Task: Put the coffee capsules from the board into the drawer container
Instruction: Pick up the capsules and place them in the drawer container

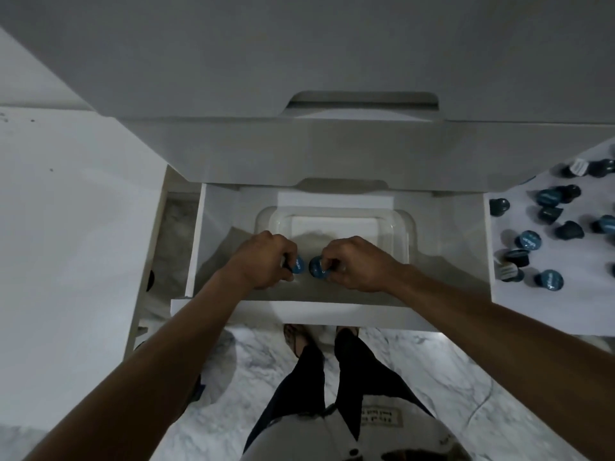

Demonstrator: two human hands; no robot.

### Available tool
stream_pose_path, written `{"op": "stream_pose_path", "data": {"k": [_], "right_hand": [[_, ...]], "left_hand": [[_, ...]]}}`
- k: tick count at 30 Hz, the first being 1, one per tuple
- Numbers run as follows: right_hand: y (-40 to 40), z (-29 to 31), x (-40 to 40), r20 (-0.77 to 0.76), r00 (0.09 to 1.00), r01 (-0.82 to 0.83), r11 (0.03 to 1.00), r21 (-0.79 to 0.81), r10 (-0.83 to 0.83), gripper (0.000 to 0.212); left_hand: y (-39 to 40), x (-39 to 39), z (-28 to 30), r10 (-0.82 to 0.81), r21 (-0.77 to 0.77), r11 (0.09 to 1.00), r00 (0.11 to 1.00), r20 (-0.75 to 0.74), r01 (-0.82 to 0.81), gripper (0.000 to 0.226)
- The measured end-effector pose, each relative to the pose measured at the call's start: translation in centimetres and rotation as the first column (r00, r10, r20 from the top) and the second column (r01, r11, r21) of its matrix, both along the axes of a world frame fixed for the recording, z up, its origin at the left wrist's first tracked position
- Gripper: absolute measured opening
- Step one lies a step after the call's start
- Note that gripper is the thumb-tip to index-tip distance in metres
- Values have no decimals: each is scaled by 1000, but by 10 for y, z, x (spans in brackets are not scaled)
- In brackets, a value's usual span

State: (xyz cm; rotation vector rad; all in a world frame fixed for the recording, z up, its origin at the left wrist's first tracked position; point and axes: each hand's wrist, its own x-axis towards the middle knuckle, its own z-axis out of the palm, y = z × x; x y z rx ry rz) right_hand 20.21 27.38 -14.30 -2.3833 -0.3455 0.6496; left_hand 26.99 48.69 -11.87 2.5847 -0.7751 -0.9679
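While over clear container [404,227], left hand [263,261], right hand [356,262] each pinch blue-lidded dark capsule [317,267].

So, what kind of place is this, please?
Probably a home kitchen: a white pull-out drawer under a counter, coffee capsules lying on the board at the right, and a marble floor.
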Motion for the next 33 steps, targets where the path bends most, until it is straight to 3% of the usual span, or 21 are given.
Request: {"op": "stream_pose_path", "data": {"k": [9, 20, 33], "right_hand": [[7, 3, 0, -84, 996, 33, 999, 17, -32, 24], [26, 0, 2, -132, 991, 8, 1000, 30, -4, 17], [29, 6, 1, -165, 985, 54, 996, 64, -43, 20]], "left_hand": [[10, 1, -3, -32, -8, 999, 999, 0, 32, 14], [9, 5, 0, -141, 66, 987, 987, -83, 147, 18], [8, 4, 7, -126, 40, 991, 990, -69, 129, 27]]}}
